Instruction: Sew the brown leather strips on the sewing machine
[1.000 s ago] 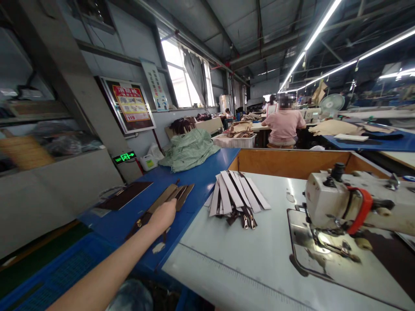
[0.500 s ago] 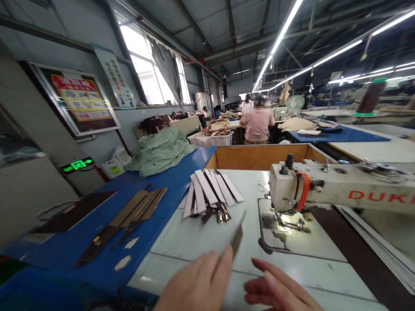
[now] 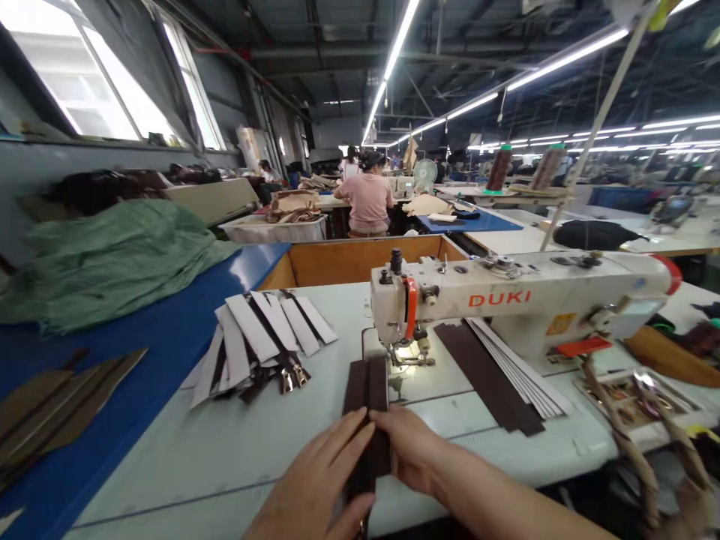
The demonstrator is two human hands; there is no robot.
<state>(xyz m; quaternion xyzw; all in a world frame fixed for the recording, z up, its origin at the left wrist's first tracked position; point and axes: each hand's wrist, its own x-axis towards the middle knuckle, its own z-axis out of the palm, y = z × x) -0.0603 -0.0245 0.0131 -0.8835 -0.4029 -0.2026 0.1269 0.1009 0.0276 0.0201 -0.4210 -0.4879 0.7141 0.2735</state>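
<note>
A dark brown zipper strip lies lengthwise in front of me, its far end just left of the sewing machine's needle area. My left hand grips its left side near the bottom, fingers on top and thumb lower down. A bit of metal shows by that thumb. My right hand pinches the strip's right edge, its fingertips close to the left ones. The undersides of both hands are hidden. Left of the machine lies a fanned pile of white-backed strips with metal zipper pulls.
The white sewing machine stands to the right. Stacked brown and white strips lie before its arm. A tray of small parts sits far right. Brown zipper pieces and green cloth rest on the blue table. A person sits ahead.
My view has swung right. The piece held up in my left hand is now flat by the needle area, and my right hand has closed on its edge.
</note>
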